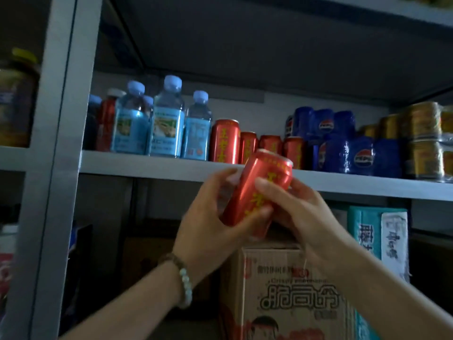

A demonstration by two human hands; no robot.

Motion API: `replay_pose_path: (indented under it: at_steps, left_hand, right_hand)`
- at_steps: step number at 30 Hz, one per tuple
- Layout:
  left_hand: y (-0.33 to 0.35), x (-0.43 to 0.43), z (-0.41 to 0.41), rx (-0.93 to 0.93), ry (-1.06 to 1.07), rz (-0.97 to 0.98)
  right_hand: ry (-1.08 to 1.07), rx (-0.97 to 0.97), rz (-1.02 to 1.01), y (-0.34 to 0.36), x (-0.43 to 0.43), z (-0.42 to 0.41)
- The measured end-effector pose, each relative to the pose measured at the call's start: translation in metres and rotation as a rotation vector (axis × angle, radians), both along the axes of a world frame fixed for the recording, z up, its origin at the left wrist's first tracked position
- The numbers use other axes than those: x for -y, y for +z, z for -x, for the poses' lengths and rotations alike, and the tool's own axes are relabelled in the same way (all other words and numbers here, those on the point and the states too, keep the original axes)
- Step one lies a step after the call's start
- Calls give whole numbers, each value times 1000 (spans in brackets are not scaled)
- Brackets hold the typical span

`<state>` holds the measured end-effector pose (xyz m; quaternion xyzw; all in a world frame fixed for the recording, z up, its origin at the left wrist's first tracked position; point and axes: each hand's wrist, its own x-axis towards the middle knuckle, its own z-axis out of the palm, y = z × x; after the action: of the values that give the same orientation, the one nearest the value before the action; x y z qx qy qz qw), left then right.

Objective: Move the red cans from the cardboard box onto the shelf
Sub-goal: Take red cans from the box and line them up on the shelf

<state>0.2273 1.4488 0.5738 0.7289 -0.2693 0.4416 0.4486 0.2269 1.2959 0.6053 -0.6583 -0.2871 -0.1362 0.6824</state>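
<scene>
A red can [262,185] with yellow characters is tilted in the air just below the front edge of the grey shelf [147,165]. Both hands hold it: my left hand [210,217] wraps its lower left side, and my right hand [294,212] grips its right side with the thumb across the front. A second red can seems to sit low between the hands, partly hidden. Several red cans [225,141] stand on the shelf. A closed cardboard box [289,290] stands below the hands.
Water bottles [166,121] stand left of the red cans on the shelf; wrapped blue cola cans [343,148] and gold tins [426,141] stand right. A grey upright post [51,143] rises at the left. A teal pack [377,231] sits right of the box.
</scene>
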Motion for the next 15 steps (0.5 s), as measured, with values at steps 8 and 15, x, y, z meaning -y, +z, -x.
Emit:
replay_pose_path:
  at_steps: [8, 15]
  left_hand:
    - [64, -40, -64, 291, 722, -578]
    - [54, -42, -87, 231, 872, -597]
  right_hand:
    - [-148, 164, -25, 105, 24, -48]
    - [-176, 65, 148, 114, 11, -106]
